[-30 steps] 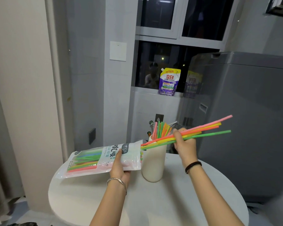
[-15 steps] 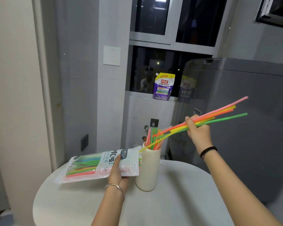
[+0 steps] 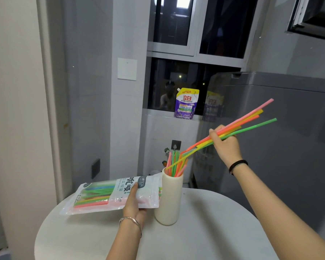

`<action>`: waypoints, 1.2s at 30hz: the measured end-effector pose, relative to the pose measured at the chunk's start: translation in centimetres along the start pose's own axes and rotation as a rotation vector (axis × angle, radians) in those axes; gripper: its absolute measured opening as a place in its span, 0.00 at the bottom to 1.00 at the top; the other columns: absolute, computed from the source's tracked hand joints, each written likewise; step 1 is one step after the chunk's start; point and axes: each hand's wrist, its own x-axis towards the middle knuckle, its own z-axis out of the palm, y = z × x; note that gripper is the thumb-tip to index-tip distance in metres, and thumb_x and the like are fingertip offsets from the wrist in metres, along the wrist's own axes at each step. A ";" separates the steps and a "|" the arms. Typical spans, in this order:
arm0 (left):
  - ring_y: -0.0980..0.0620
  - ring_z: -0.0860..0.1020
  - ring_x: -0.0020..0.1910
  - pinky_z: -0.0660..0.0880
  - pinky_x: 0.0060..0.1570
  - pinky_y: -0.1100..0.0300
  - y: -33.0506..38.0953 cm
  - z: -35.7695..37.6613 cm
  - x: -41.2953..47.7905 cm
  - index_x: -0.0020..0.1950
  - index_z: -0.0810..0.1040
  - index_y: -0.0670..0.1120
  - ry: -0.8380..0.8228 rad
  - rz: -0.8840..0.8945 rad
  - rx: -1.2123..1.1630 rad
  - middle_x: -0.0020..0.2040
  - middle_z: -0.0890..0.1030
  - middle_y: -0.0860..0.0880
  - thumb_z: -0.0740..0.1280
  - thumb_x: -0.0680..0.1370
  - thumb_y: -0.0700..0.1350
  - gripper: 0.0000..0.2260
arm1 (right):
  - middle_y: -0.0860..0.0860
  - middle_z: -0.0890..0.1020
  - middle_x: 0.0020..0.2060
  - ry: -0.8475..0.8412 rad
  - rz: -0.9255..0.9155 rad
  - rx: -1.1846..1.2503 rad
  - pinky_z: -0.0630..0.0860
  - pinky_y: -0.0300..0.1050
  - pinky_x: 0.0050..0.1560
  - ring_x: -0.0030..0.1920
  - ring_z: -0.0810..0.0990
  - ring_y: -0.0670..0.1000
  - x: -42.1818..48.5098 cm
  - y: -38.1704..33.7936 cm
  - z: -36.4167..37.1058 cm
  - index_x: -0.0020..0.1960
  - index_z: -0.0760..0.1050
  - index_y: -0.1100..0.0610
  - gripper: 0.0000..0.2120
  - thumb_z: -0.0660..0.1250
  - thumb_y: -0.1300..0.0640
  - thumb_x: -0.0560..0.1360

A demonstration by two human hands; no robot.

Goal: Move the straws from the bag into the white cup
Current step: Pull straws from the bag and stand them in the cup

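Two hands work over a round white surface (image 3: 204, 241) in the lower half of the frame. At centre right, the right hand (image 3: 226, 145) is clenched around a bundle of straws (image 3: 248, 121) in pink, orange, yellow and green; their long ends fan toward the upper right, while their lower ends slope down to the left, toward the mouth of the white cup (image 3: 169, 197). At least one yellow tip reaches the rim; whether the others are inside is hard to tell. That cup stands upright on the surface at lower centre, with several more straws (image 3: 174, 164) standing in it. Just left of the cup, the left hand (image 3: 134, 205) grips the bag (image 3: 111, 194) from below, thumb over its printed front. It lies roughly level, its open end beside the cup's wall, and coloured straws show through its clear part at lower left. On the window ledge at upper centre stands a purple pouch (image 3: 186, 104)
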 end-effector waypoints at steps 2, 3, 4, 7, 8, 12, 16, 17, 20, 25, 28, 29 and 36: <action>0.45 0.79 0.51 0.70 0.64 0.39 0.0 -0.1 0.1 0.63 0.71 0.48 0.002 0.000 -0.005 0.48 0.81 0.47 0.66 0.78 0.42 0.13 | 0.50 0.73 0.28 -0.043 -0.004 -0.056 0.71 0.31 0.29 0.30 0.75 0.43 -0.1 -0.1 0.3 0.39 0.71 0.59 0.12 0.62 0.53 0.77; 0.43 0.78 0.55 0.69 0.65 0.38 0.0 -0.2 0.1 0.63 0.71 0.48 0.005 0.001 -0.006 0.49 0.80 0.47 0.66 0.78 0.42 0.14 | 0.50 0.73 0.29 -0.079 -0.002 -0.079 0.71 0.35 0.30 0.30 0.75 0.44 -0.1 -0.2 0.6 0.40 0.71 0.59 0.12 0.62 0.52 0.77; 0.42 0.77 0.58 0.69 0.65 0.37 0.0 -0.3 0.2 0.64 0.71 0.48 0.006 0.000 -0.005 0.50 0.80 0.46 0.66 0.78 0.42 0.15 | 0.50 0.73 0.29 -0.119 -0.015 -0.095 0.71 0.37 0.31 0.29 0.74 0.44 -0.1 -0.4 0.9 0.40 0.71 0.59 0.12 0.62 0.51 0.77; 0.41 0.76 0.61 0.70 0.63 0.37 0.3 -0.2 0.1 0.66 0.70 0.48 0.010 0.001 -0.014 0.56 0.80 0.44 0.66 0.78 0.43 0.17 | 0.48 0.73 0.27 -0.226 -0.122 -0.136 0.70 0.30 0.30 0.28 0.75 0.39 -0.1 -1.3 2.0 0.35 0.71 0.57 0.12 0.64 0.54 0.76; 0.41 0.76 0.61 0.70 0.63 0.37 0.4 -0.2 0.1 0.67 0.70 0.48 0.012 0.000 -0.021 0.57 0.79 0.44 0.66 0.78 0.43 0.17 | 0.48 0.74 0.27 -0.270 -0.141 -0.155 0.70 0.28 0.30 0.29 0.75 0.39 -0.2 -1.5 2.4 0.34 0.70 0.56 0.13 0.64 0.55 0.76; 0.42 0.77 0.54 0.74 0.54 0.40 0.6 -0.2 0.0 0.63 0.71 0.47 0.007 -0.013 -0.036 0.49 0.80 0.45 0.65 0.79 0.43 0.13 | 0.49 0.74 0.29 -0.460 -0.127 -0.244 0.71 0.35 0.35 0.31 0.75 0.43 -0.2 -1.8 4.1 0.35 0.71 0.57 0.13 0.63 0.53 0.77; 0.41 0.77 0.54 0.73 0.56 0.40 0.6 -0.3 -0.1 0.64 0.71 0.48 0.012 -0.012 -0.040 0.51 0.80 0.44 0.65 0.79 0.43 0.14 | 0.51 0.76 0.32 -0.527 -0.010 -0.274 0.73 0.40 0.37 0.35 0.77 0.47 0.4 -1.1 6.0 0.36 0.72 0.55 0.13 0.64 0.50 0.76; 0.42 0.78 0.52 0.74 0.55 0.40 0.6 -0.3 -0.2 0.64 0.71 0.47 0.015 -0.012 -0.040 0.51 0.80 0.44 0.65 0.79 0.42 0.14 | 0.51 0.77 0.32 -0.535 0.022 -0.281 0.74 0.39 0.37 0.35 0.78 0.47 0.5 -0.7 6.3 0.38 0.73 0.56 0.12 0.65 0.49 0.75; 0.43 0.79 0.47 0.75 0.49 0.41 0.6 -0.4 -0.2 0.65 0.71 0.47 0.014 -0.005 -0.039 0.48 0.80 0.45 0.65 0.79 0.42 0.15 | 0.51 0.80 0.36 -0.576 0.092 -0.305 0.77 0.40 0.39 0.39 0.80 0.49 0.8 0.3 7.2 0.40 0.75 0.56 0.11 0.67 0.48 0.74; 0.42 0.78 0.49 0.75 0.47 0.41 0.9 -0.5 0.2 0.71 0.69 0.45 0.015 -0.009 -0.036 0.49 0.80 0.45 0.65 0.79 0.42 0.20 | 0.57 0.83 0.46 -0.618 0.170 -0.327 0.80 0.50 0.51 0.48 0.82 0.54 1.0 1.5 8.1 0.50 0.78 0.62 0.16 0.70 0.49 0.72; 0.41 0.76 0.57 0.75 0.49 0.40 1.0 -0.5 0.2 0.71 0.68 0.45 0.029 0.001 -0.033 0.54 0.80 0.43 0.66 0.79 0.42 0.21 | 0.60 0.83 0.45 -0.591 0.161 -0.318 0.81 0.50 0.50 0.47 0.83 0.56 0.8 1.9 8.2 0.48 0.78 0.64 0.17 0.71 0.49 0.70; 0.41 0.76 0.58 0.75 0.53 0.39 1.0 -0.5 0.2 0.72 0.68 0.44 0.036 0.003 -0.034 0.57 0.79 0.43 0.66 0.78 0.42 0.21 | 0.60 0.82 0.45 -0.570 0.148 -0.316 0.80 0.49 0.49 0.46 0.82 0.55 0.7 2.1 8.3 0.47 0.79 0.62 0.16 0.72 0.50 0.70; 0.41 0.75 0.64 0.69 0.64 0.37 1.1 -0.5 0.1 0.73 0.68 0.45 0.052 0.002 -0.049 0.67 0.76 0.42 0.65 0.79 0.42 0.22 | 0.49 0.68 0.28 -0.344 0.126 -0.282 0.71 0.47 0.38 0.32 0.69 0.50 -0.1 1.9 8.0 0.49 0.76 0.61 0.14 0.70 0.50 0.72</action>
